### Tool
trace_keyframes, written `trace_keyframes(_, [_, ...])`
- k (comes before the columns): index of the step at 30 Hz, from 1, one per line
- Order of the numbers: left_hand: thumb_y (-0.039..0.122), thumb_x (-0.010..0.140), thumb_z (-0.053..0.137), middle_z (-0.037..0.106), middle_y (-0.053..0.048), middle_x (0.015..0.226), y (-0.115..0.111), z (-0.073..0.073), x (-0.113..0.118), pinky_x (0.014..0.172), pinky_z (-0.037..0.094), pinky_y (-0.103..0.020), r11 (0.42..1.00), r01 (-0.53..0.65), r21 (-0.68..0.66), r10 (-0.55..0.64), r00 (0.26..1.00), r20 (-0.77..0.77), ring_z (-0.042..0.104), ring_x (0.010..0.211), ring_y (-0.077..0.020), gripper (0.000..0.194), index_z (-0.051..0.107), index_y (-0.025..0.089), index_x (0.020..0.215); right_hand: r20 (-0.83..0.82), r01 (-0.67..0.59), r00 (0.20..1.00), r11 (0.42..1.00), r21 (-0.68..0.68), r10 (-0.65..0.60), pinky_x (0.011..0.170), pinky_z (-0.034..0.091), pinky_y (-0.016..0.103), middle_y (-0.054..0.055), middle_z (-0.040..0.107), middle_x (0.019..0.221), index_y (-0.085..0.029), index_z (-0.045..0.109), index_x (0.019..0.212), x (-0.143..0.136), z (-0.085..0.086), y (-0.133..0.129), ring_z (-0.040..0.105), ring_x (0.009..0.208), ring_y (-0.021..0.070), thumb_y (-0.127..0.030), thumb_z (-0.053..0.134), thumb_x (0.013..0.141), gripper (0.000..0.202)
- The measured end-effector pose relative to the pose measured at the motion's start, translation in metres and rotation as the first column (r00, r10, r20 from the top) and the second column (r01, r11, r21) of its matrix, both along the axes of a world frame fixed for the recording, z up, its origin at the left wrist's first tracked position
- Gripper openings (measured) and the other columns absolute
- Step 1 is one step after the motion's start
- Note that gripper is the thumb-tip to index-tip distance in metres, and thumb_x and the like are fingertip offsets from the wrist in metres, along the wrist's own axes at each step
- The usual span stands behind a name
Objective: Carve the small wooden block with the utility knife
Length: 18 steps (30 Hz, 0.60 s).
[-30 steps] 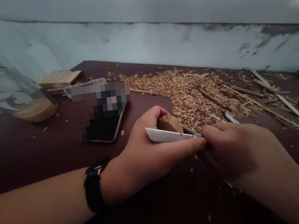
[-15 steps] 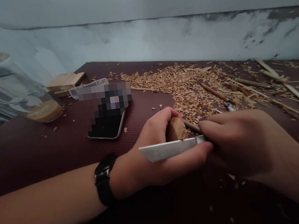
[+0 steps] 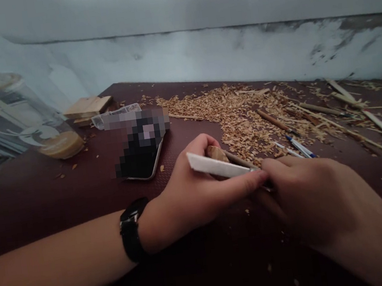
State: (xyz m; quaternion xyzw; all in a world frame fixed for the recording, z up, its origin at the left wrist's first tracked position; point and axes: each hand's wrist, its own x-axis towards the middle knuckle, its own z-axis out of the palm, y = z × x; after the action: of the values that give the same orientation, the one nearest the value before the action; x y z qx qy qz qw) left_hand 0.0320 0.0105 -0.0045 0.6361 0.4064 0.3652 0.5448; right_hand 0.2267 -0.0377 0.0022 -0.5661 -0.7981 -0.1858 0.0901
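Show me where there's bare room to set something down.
Widest: the table between plastic cup, phone and left forearm, with only a few chips. Narrower: the strip between phone and wood shavings. Crowded: the right, with pens and sticks, and front centre, where the left hand and right hand meet at the knife.

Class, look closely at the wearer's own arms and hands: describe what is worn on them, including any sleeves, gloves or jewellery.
The left wrist has a black, watch-like band with a shiny silvery part. No band shows on the right wrist. Both forearms are bare in view, without sleeves. Neither the left hand nor the right hand wears a glove, and no ring can be seen.
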Motion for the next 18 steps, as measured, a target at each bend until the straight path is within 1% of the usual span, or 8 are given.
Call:
trace_keyframes(2, [0.041,0.072,0.091,0.057,0.005,0.078,0.002,0.002,-0.002,0.060,0.041,-0.026,0.998,0.047,0.049,-0.041,0.992,-0.120,0.051,0.068,-0.0129,0.050,0.052,0.023,0.097,-0.007,-0.100,0.995,0.993,-0.062,0.100,0.051,0.019,0.030,0.001,0.057,0.054,-0.024,0.050,0.064,0.004,0.005,0.005,0.049,0.043,0.0167,-0.033,0.058,0.084,0.024])
trace_keyframes(4, [0.047,0.075,0.087,0.064,-0.002,0.095,0.002,0.005,-0.005,0.070,0.047,-0.031,0.984,0.109,0.137,-0.076,0.971,-0.228,0.059,0.083,-0.0200,0.054,0.055,0.022,0.111,-0.006,-0.153,0.988,0.972,-0.175,0.155,0.052,0.021,0.030,0.001,0.058,0.055,-0.024,0.049,0.063,0.006,0.012,0.012,0.049,0.045,0.0165,-0.035,0.060,0.082,0.025])
trace_keyframes(7, [0.058,0.081,0.080,0.064,-0.011,0.123,-0.001,0.006,-0.007,0.090,0.051,-0.040,0.971,0.134,0.197,-0.073,0.954,-0.289,0.061,0.110,-0.0305,0.071,0.051,0.021,0.134,0.021,-0.134,0.989,0.941,-0.309,0.148,0.055,0.024,0.031,0.002,0.062,0.061,-0.024,0.051,0.066,0.006,0.020,0.020,0.054,0.051,0.0176,-0.035,0.061,0.083,0.023])
trace_keyframes(9, [0.061,0.084,0.076,0.064,-0.012,0.123,-0.006,0.008,-0.007,0.093,0.051,-0.043,0.985,0.093,0.147,-0.044,0.951,-0.305,0.061,0.113,-0.0322,0.070,0.051,0.021,0.136,0.044,-0.099,0.992,0.936,-0.339,0.121,0.056,0.025,0.031,0.003,0.063,0.063,-0.024,0.052,0.067,0.004,0.022,0.022,0.056,0.054,0.0187,-0.036,0.060,0.084,0.022])
trace_keyframes(11, [0.056,0.086,0.075,0.067,-0.011,0.116,-0.011,0.008,-0.005,0.089,0.054,-0.042,0.997,0.058,0.054,-0.041,0.959,-0.279,0.064,0.109,-0.0310,0.061,0.055,0.021,0.131,0.049,-0.077,0.994,0.938,-0.337,0.100,0.055,0.026,0.031,0.004,0.064,0.063,-0.024,0.052,0.067,0.001,0.021,0.021,0.057,0.054,0.0193,-0.037,0.059,0.084,0.023])
trace_keyframes(13, [0.048,0.086,0.078,0.069,-0.009,0.118,-0.013,0.009,-0.004,0.090,0.056,-0.040,0.999,0.052,-0.016,-0.054,0.980,-0.192,0.066,0.110,-0.0297,0.057,0.055,0.022,0.131,0.015,-0.099,0.994,0.948,-0.304,0.108,0.053,0.027,0.031,0.004,0.065,0.063,-0.024,0.052,0.066,-0.002,0.018,0.018,0.059,0.051,0.0196,-0.036,0.060,0.082,0.022])
trace_keyframes(15, [0.038,0.083,0.083,0.068,-0.008,0.130,-0.011,0.008,-0.003,0.096,0.057,-0.039,0.993,0.101,-0.060,-0.106,0.990,-0.094,0.067,0.119,-0.0295,0.066,0.050,0.026,0.139,-0.025,-0.141,0.990,0.963,-0.228,0.139,0.051,0.027,0.031,0.003,0.064,0.060,-0.024,0.051,0.064,-0.003,0.016,0.014,0.059,0.048,0.0201,-0.035,0.061,0.080,0.021])
trace_keyframes(18, [0.027,0.080,0.086,0.064,-0.008,0.143,-0.005,0.009,-0.004,0.105,0.057,-0.039,0.975,0.208,-0.081,-0.210,0.978,-0.010,0.065,0.131,-0.0307,0.073,0.048,0.028,0.142,-0.054,-0.182,0.983,0.974,-0.138,0.176,0.048,0.027,0.031,0.003,0.063,0.058,-0.025,0.052,0.063,-0.002,0.015,0.011,0.059,0.045,0.0208,-0.029,0.060,0.078,0.017])
